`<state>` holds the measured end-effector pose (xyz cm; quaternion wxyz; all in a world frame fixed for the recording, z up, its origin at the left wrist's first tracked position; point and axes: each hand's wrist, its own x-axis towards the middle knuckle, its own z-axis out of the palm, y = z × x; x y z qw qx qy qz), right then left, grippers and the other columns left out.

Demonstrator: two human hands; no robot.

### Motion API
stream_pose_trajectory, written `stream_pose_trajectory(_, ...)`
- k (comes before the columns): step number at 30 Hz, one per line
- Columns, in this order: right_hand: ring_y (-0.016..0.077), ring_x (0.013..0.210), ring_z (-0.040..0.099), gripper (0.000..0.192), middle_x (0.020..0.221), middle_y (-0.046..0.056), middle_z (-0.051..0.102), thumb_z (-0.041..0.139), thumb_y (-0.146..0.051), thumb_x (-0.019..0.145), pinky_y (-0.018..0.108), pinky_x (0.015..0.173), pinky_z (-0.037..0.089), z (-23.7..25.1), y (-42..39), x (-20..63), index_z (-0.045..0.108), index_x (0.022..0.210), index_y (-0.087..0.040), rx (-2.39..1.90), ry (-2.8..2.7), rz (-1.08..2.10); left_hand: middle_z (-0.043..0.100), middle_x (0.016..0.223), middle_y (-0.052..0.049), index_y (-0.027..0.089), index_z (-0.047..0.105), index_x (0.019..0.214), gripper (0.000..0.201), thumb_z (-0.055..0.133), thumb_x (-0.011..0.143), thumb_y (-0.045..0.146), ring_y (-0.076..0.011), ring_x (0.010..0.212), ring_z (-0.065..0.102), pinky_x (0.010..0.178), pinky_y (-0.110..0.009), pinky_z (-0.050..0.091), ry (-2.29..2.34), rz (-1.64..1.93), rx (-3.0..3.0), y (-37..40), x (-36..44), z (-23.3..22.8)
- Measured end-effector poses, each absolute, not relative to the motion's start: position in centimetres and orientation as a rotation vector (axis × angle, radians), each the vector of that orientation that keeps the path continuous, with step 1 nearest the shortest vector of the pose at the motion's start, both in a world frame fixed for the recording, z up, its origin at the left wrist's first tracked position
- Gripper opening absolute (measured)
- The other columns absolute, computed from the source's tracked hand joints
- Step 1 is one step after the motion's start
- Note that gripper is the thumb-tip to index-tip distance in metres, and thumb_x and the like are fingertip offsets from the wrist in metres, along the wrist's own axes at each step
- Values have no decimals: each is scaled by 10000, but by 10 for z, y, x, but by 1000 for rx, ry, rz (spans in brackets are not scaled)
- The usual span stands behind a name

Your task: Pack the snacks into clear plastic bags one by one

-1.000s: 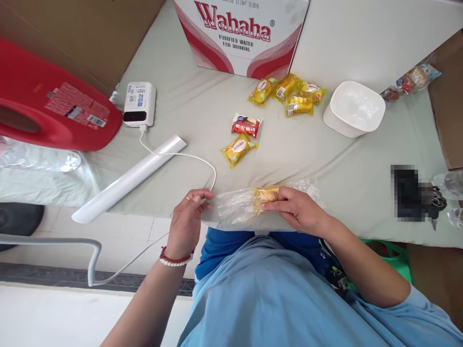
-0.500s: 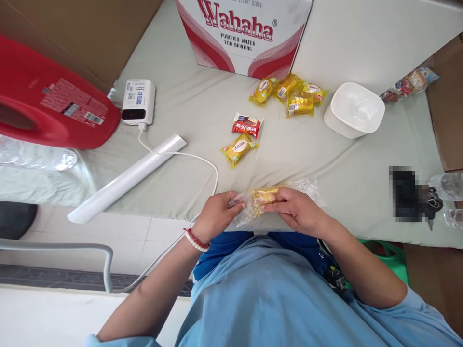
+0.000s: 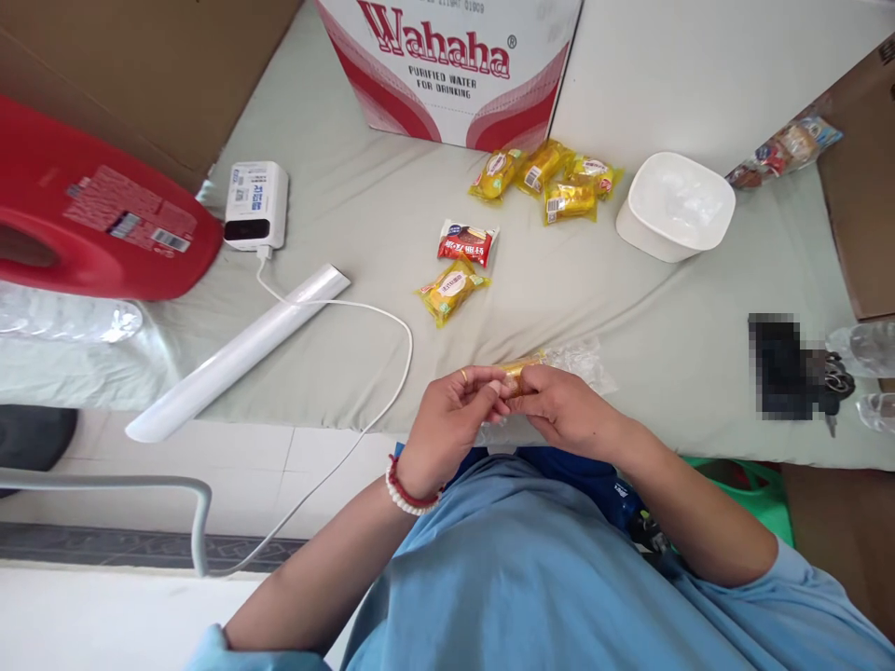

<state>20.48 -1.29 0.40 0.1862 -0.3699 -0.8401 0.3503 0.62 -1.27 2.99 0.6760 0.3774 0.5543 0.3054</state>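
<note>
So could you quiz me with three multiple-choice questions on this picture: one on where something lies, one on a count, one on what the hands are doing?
1. Where is the white bowl?
A. right of the yellow packs
B. on the red jug
C. in the person's lap

2. How many yellow packs lie in the cluster by the Wahaha box?
A. one
B. four
C. nine

3. What are the left hand and right hand doing?
A. resting flat and empty
B. both pinching a snack in a clear bag
C. holding the white cable

Answers:
1. A: the bowl stands on the cloth just right of the cluster.
2. B: four packs are bunched in front of the box.
3. B: both hands' fingertips meet on the bagged snack at the table edge.
</note>
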Motion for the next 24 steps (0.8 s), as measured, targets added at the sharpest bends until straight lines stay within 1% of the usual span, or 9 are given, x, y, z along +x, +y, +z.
stream_pose_trajectory(3, 196, 982, 634, 355, 1063, 69, 687, 496, -118, 977, 321, 873, 527, 6, -11, 206, 776, 1155, -242, -968, -2308, 1047, 756, 930, -88, 115, 724, 1031, 330, 638, 794, 327, -147, 742, 689, 717, -303, 581, 1207, 737, 746, -15, 12, 26)
stream_pose_trajectory(8, 175, 926, 615, 343, 1031, 78, 663, 516, -96, 957, 315, 829, 531, 8, -8, 220, 763, 1140, -248, -821, -2270, 1097, 761, 1005, -92, 131, 726, 1080, 304, 619, 865, 317, -153, 813, 708, 782, -313, 588, 1251, 793, 824, -17, 8, 12)
stream_pose_trajectory(11, 179, 1064, 631, 319, 1168, 98, 673, 520, -118, 975, 344, 934, 529, 14, -10, 231, 750, 1154, -249, -786, -2214, 1206, 758, 1064, -91, 157, 717, 1137, 302, 593, 923, 331, -172, 878, 719, 796, -315, 584, 1269, 777, 1009, -17, 7, 6)
stream_pose_trajectory(13, 188, 1111, 645, 300, 1208, 101, 684, 508, -182, 1008, 353, 963, 533, 19, -13, 240, 743, 1181, -251, -802, -2181, 1279, 747, 1074, -85, 186, 729, 1125, 269, 586, 948, 330, -183, 918, 716, 828, -325, 581, 1263, 762, 1233, -19, 8, 4)
stream_pose_trajectory(15, 189, 1064, 676, 294, 1161, 92, 712, 489, -257, 1040, 344, 938, 546, 20, -18, 252, 743, 1188, -254, -934, -2093, 1296, 726, 1087, -83, 214, 749, 1099, 233, 578, 969, 307, -188, 968, 702, 867, -328, 572, 1242, 772, 1500, -22, 10, 2)
stream_pose_trajectory(18, 209, 1036, 679, 301, 1117, 83, 719, 498, -371, 1051, 368, 938, 543, 12, -24, 274, 727, 1210, -258, -1428, -1809, 1027, 698, 1072, -80, 231, 762, 1086, 246, 534, 998, 252, -177, 968, 684, 845, -310, 555, 1225, 778, 1789, -28, 14, -3)
stream_pose_trajectory(20, 251, 1111, 645, 381, 1199, 103, 694, 537, -470, 1024, 431, 989, 520, 0, -26, 285, 675, 1307, -257, -1705, -1683, 811, 685, 1031, -72, 226, 763, 1070, 258, 514, 1004, 228, -162, 910, 674, 796, -291, 539, 1244, 757, 1903, -30, 15, -7)
stream_pose_trajectory(22, 292, 1165, 604, 573, 1265, 124, 671, 607, -565, 960, 482, 1013, 499, -11, -25, 289, 585, 1434, -244, -1836, -1716, 754, 676, 1002, -69, 217, 765, 1040, 263, 505, 1003, 218, -157, 869, 660, 761, -280, 522, 1264, 731, 1986, -31, 16, -9)
stream_pose_trajectory(24, 301, 1114, 603, 702, 1175, 118, 696, 692, -600, 886, 471, 969, 511, -19, -24, 288, 559, 1465, -227, -1879, -1809, 818, 672, 991, -67, 217, 766, 1025, 269, 498, 1001, 215, -160, 858, 652, 747, -279, 511, 1277, 716, 2047, -30, 16, -11)
